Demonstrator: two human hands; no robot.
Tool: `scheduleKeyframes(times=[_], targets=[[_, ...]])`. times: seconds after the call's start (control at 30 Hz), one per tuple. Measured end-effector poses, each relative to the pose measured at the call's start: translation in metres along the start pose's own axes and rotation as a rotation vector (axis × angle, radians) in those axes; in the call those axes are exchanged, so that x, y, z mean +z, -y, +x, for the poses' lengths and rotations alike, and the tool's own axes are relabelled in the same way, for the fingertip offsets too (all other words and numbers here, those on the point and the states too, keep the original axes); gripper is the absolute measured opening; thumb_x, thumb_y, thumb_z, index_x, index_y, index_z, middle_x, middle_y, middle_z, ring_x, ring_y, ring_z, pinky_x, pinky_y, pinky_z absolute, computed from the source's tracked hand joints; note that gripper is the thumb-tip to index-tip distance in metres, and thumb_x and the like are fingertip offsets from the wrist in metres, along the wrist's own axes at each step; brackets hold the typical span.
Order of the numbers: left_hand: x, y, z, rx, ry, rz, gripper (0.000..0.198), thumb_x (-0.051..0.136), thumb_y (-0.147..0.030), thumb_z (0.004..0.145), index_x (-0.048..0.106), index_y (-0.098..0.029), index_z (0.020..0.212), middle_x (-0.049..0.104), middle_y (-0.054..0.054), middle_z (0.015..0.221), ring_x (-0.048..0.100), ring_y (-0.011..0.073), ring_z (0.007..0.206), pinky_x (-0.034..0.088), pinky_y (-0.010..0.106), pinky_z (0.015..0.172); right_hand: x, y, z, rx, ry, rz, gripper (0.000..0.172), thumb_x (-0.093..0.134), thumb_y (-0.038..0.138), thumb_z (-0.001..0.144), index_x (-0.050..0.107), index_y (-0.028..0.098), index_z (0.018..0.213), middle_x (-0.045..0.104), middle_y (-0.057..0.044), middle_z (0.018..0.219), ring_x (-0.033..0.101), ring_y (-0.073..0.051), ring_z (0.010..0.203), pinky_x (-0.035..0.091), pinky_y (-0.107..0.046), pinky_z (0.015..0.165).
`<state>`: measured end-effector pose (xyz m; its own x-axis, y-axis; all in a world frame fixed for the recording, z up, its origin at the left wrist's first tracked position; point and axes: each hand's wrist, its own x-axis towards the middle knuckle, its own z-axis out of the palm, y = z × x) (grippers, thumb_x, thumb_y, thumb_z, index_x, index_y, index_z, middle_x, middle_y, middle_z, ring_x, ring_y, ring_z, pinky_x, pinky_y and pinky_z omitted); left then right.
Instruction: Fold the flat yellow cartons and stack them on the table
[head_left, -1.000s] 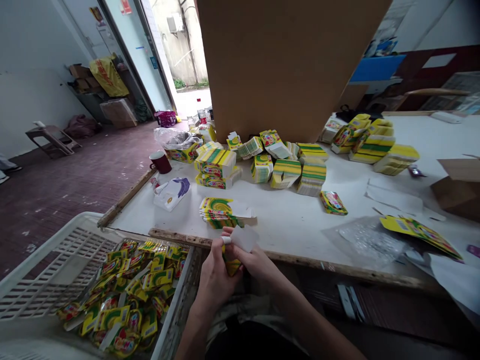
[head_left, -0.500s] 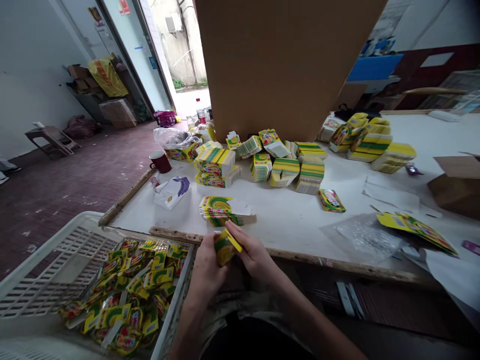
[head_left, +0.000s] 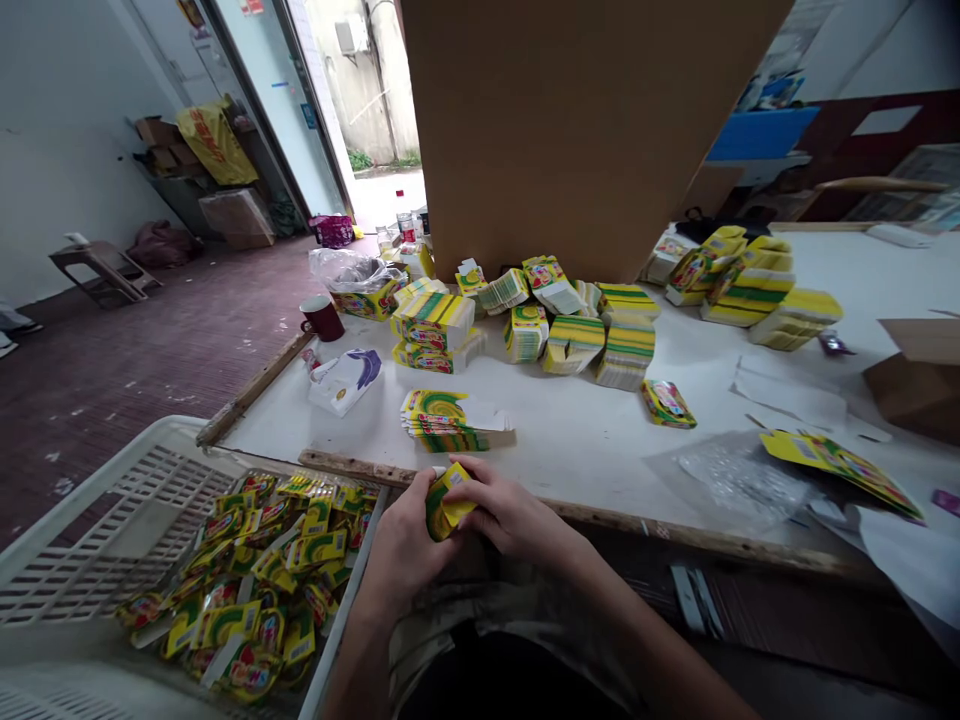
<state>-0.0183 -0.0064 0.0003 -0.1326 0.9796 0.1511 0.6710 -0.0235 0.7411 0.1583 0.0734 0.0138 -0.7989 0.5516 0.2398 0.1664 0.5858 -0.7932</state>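
A small yellow and green crayon box (head_left: 444, 503) is held between both hands, just in front of the table's wooden front edge. My left hand (head_left: 411, 535) grips its left side, with the thumb along the upper edge. From the right, my right hand (head_left: 499, 505) has its fingers closed over the box's yellow end. Parts of the box are hidden behind the fingers. Straight ahead on the table lies a stack of flattened crayon boxes (head_left: 442, 420), overlapping each other. To the left below stands a white plastic basket (head_left: 169, 440) holding many yellow-green crayon boxes (head_left: 300, 555).
Bundles of flat boxes (head_left: 574, 340) line the table beneath a large cardboard sheet (head_left: 585, 130). A maroon mug (head_left: 322, 318) and a tissue pack (head_left: 346, 380) sit at the left. One crayon box (head_left: 667, 403), clear plastic (head_left: 742, 475) and a brown carton (head_left: 911, 370) lie rightward.
The right fingers have moved over the end of the box, and its yellow end now faces up more. The left hand keeps its grip. The view has shifted slightly.
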Motion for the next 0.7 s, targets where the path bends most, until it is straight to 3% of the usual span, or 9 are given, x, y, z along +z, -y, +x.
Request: scheduleKeyframes(times=[0.17, 0.33, 0.5, 0.63, 0.7], targets=[[-0.002, 0.000, 0.001, -0.016, 0.104, -0.031, 0.059, 0.074, -0.030, 0.066, 0.051, -0.024, 0.120, 0.066, 0.009, 0.107, 0.062, 0.0298, 0.095, 0.047, 0.036, 0.079, -0.005, 0.002, -0.001, -0.026, 0.094, 0.063, 0.019, 0.062, 0.017, 0.082, 0.067, 0.022, 0.100, 0.049, -0.010, 0.134, 0.045, -0.024, 0.127, 0.039, -0.040, 0.104], [0.002, 0.005, 0.001, -0.029, 0.014, -0.011, 0.060, 0.072, -0.025, 0.064, 0.054, -0.023, 0.121, 0.066, 0.010, 0.111, 0.062, 0.0325, 0.099, 0.047, 0.039, 0.083, 0.007, 0.004, -0.001, 0.045, -0.024, 0.071, 0.031, 0.059, 0.011, 0.081, 0.059, 0.019, 0.111, 0.043, -0.015, 0.140, 0.032, -0.024, 0.137, 0.034, -0.041, 0.109], [0.000, 0.005, 0.000, -0.032, -0.014, -0.083, 0.062, 0.075, -0.023, 0.060, 0.057, -0.027, 0.119, 0.066, 0.009, 0.111, 0.062, 0.0330, 0.099, 0.047, 0.041, 0.085, 0.015, 0.003, -0.002, 0.028, -0.019, 0.106, 0.038, 0.058, 0.015, 0.084, 0.052, 0.019, 0.121, 0.040, -0.015, 0.142, 0.026, -0.024, 0.141, 0.031, -0.042, 0.111], [0.004, -0.004, 0.001, -0.061, -0.070, -0.224, 0.061, 0.079, -0.022, 0.057, 0.058, -0.023, 0.115, 0.067, 0.009, 0.107, 0.062, 0.0300, 0.098, 0.049, 0.038, 0.085, 0.018, 0.004, -0.003, 0.050, -0.128, 0.240, 0.072, 0.066, 0.019, 0.079, 0.029, 0.020, 0.140, 0.036, -0.016, 0.146, 0.034, -0.026, 0.136, 0.029, -0.046, 0.112], [0.004, -0.008, 0.003, -0.105, -0.250, -0.436, 0.055, 0.080, -0.029, 0.060, 0.059, -0.021, 0.110, 0.067, 0.007, 0.102, 0.064, 0.0249, 0.091, 0.051, 0.033, 0.081, 0.019, 0.004, 0.000, 0.044, -0.146, 0.339, 0.087, 0.069, 0.025, 0.078, 0.016, 0.022, 0.146, 0.030, -0.016, 0.150, 0.040, -0.026, 0.132, 0.035, -0.045, 0.109]])
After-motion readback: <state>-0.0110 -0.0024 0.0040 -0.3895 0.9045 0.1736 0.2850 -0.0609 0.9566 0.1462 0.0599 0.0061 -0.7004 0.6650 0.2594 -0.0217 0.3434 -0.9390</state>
